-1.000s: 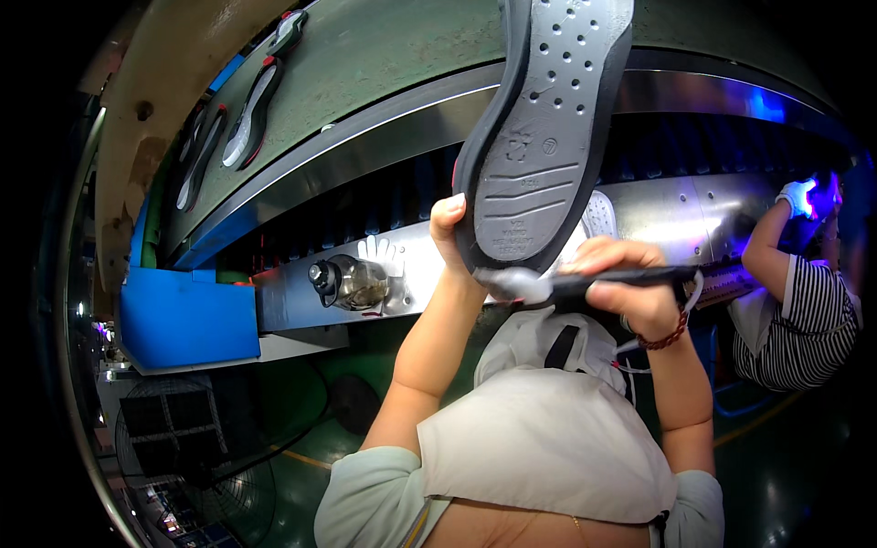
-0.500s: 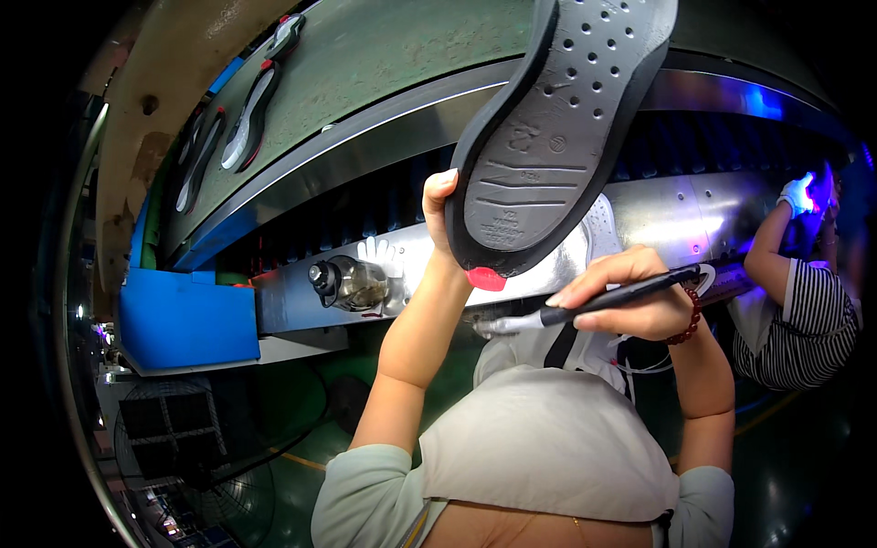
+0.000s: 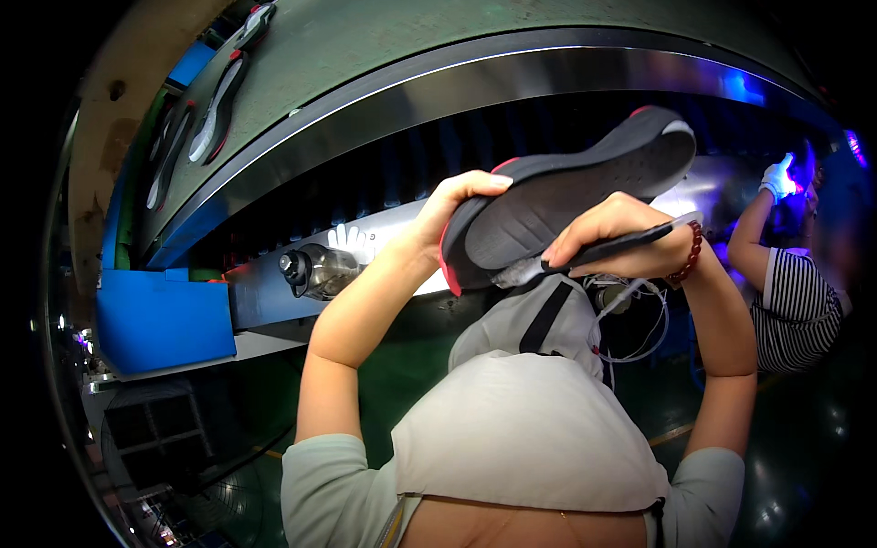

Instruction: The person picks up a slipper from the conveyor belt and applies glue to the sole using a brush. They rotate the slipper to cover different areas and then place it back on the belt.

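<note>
A dark grey shoe sole (image 3: 553, 196) with a black rim and red edging is tilted in front of my body. My left hand (image 3: 446, 215) grips it by its near left end, thumb over the rim. In my right hand (image 3: 630, 239) is a brush with a black handle, pinched between thumb and fingers. The pale bristles of the brush (image 3: 519, 272) lie at the near edge of the sole; whether they touch it I cannot tell. My right hand hides part of the sole's near side.
Other soles (image 3: 217, 110) lie on the green conveyor belt (image 3: 384, 55), edged by a metal rail. On the metal ledge stand a clear bottle (image 3: 320, 271) and a white glove (image 3: 350, 239). A blue box (image 3: 164, 320) is at left. At right, a person in stripes (image 3: 797, 306) works under blue light.
The sole has come down and tipped over to the right, so its underside is seen at a slant. The brush has moved left and down to the sole's near edge.
</note>
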A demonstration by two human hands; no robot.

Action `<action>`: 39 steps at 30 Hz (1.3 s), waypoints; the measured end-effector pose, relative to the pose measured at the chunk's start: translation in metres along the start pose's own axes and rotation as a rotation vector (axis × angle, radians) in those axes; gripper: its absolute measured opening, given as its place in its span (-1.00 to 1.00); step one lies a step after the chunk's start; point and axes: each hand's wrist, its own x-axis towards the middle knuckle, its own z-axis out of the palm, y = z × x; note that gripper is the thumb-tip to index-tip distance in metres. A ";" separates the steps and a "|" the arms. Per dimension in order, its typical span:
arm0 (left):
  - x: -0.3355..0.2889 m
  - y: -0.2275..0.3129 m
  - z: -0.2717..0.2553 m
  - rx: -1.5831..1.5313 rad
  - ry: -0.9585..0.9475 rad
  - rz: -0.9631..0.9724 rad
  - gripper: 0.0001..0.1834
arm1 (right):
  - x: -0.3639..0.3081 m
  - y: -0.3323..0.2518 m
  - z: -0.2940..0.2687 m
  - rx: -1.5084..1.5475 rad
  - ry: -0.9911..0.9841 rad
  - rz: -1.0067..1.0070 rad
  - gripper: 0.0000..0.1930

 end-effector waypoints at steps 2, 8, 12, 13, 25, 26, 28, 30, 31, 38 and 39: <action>-0.003 -0.001 -0.003 0.011 0.016 -0.030 -0.66 | 0.000 0.002 -0.003 -0.202 -0.119 0.003 -0.83; -0.005 -0.001 -0.015 0.081 0.016 0.002 -0.63 | -0.004 0.012 -0.012 -0.156 -0.024 0.073 -0.83; -0.008 -0.003 -0.023 0.070 0.051 0.020 -0.56 | -0.015 0.015 -0.015 -0.457 -0.216 0.137 -0.83; -0.009 -0.004 -0.026 0.006 0.052 0.011 -0.56 | -0.017 0.017 -0.016 -0.324 -0.111 0.060 -0.83; -0.002 0.001 -0.099 -0.181 -0.274 0.208 -0.42 | -0.041 -0.037 -0.005 -0.139 0.309 -0.185 -0.78; 0.010 -0.006 -0.101 -0.223 -0.420 0.268 -0.39 | -0.039 -0.038 0.001 -0.051 0.407 -0.240 -0.79; 0.038 -0.020 -0.096 -0.309 -0.763 0.370 -0.34 | -0.031 -0.034 0.012 0.129 0.518 -0.168 -0.79; 0.067 -0.049 -0.077 -0.339 -0.423 0.428 -0.31 | -0.025 -0.017 0.017 0.253 0.566 0.095 -0.79; 0.073 -0.051 -0.071 -0.282 -0.506 0.367 -0.21 | -0.015 -0.002 0.018 0.313 0.636 0.117 -0.80; 0.068 -0.068 -0.041 -0.344 -0.377 0.293 -0.03 | -0.006 0.056 0.017 0.460 0.879 0.178 -0.83; 0.069 -0.070 -0.038 -0.319 -0.350 0.295 -0.03 | -0.006 0.056 0.014 0.447 0.893 0.172 -0.83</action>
